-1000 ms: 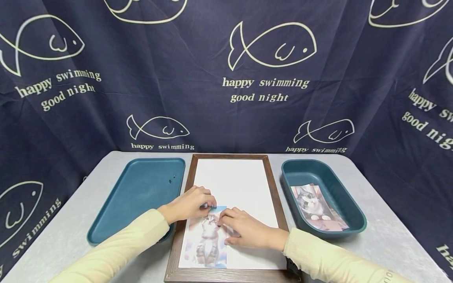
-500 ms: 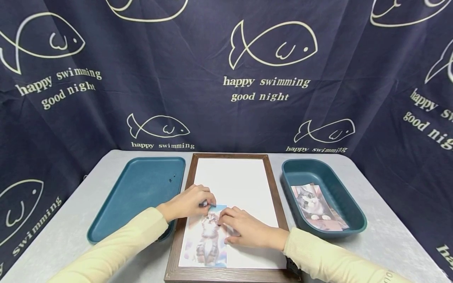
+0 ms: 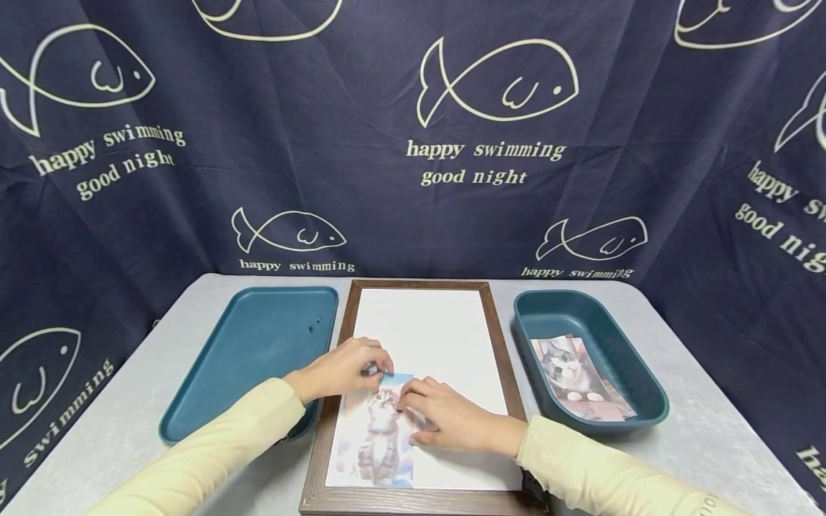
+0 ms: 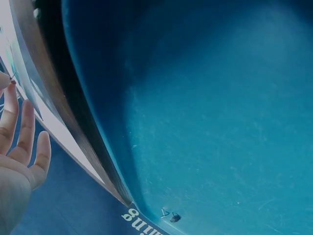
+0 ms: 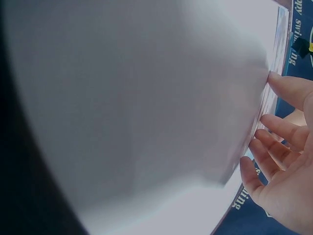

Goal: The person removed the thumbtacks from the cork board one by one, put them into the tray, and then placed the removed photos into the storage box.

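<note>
A cat photo (image 3: 379, 448) lies at the near left of the white board (image 3: 429, 322) inside a brown wooden frame (image 3: 497, 337). My left hand (image 3: 345, 369) is at the photo's top edge. In the left wrist view its thumb and index finger pinch a tiny thin piece (image 4: 12, 81), pin-like but too small to identify; the other fingers are loosely bent. My right hand (image 3: 452, 419) rests on the photo's right side, and the right wrist view shows its fingertips (image 5: 264, 118) touching along the photo's edge.
On the left stands a shallow blue-green tray (image 3: 258, 358) with small dark bits (image 4: 174, 217) near its far right corner. A deeper blue-green basin (image 3: 619, 358) on the right holds several cat photos (image 3: 571, 373). A dark fish-print curtain (image 3: 381, 179) hangs behind the table.
</note>
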{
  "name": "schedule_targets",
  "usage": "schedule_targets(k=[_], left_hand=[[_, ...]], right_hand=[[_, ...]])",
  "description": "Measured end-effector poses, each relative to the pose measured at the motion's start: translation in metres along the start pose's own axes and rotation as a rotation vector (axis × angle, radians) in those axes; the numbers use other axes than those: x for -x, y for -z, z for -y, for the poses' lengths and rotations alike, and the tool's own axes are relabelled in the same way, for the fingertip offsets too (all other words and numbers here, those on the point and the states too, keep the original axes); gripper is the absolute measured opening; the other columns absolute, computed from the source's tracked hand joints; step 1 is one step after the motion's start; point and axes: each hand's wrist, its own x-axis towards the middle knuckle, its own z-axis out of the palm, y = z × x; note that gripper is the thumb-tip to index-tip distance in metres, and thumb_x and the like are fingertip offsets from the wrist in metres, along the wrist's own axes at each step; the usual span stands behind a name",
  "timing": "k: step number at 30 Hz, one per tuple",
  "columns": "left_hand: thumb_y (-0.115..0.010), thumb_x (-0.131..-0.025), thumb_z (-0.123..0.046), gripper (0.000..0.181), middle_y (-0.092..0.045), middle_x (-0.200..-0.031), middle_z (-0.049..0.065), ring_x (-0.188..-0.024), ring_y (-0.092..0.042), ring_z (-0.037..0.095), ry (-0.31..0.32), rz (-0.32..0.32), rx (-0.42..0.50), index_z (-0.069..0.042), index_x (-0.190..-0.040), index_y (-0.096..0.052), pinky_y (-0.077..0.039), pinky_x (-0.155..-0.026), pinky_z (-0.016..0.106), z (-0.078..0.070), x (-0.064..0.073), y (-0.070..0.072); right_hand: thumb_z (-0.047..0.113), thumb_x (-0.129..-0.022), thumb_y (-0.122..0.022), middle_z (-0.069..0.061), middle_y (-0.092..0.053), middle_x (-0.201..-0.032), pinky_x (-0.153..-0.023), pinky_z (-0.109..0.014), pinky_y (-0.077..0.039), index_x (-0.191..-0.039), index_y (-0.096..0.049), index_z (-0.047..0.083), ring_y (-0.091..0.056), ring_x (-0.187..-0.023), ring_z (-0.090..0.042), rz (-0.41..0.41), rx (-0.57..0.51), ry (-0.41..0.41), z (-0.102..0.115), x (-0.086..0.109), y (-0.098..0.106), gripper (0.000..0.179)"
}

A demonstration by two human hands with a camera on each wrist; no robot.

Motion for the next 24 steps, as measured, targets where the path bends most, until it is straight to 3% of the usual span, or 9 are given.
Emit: schedule_targets(k=[8, 15, 24], left_hand=[[-0.062, -0.079, -0.013, 0.014, -0.062, -0.084, -0.007, -0.077, -0.054, 0.007, 0.005, 0.006, -0.081, -0.016, -0.09, -0.07, -0.042, -0.07, 0.023, 0.0, 0.001, 0.0], [-0.062, -0.079, -0.009, 0.014, -0.063, -0.084, -0.003, -0.075, -0.057, 0.009, -0.001, -0.028, -0.056, -0.014, -0.091, -0.069, -0.044, -0.067, 0.019, 0.002, 0.001, 0.004], [-0.061, -0.08, -0.009, 0.017, -0.062, -0.085, -0.005, -0.076, -0.055, 0.011, 0.038, -0.05, -0.088, -0.015, -0.095, -0.067, -0.043, -0.07, 0.024, 0.011, 0.008, 0.014]], right_hand=[[0.029, -0.083, -0.065, 0.003, -0.05, -0.121, -0.086, -0.029, -0.041, -0.115, -0.056, 0.016, -0.045, -0.107, -0.011, 0.002, -0.001, 0.002, 0.0, 0.0, 0.0, 0.036], [0.029, -0.083, -0.065, 0.004, -0.05, -0.121, -0.085, -0.028, -0.041, -0.115, -0.056, 0.016, -0.045, -0.107, -0.01, 0.011, -0.008, -0.009, 0.0, 0.001, 0.0, 0.036], [0.028, -0.083, -0.065, 0.004, -0.05, -0.121, -0.085, -0.028, -0.041, -0.116, -0.056, 0.016, -0.044, -0.106, -0.01, 0.006, -0.013, -0.003, -0.001, 0.0, -0.001, 0.037]])
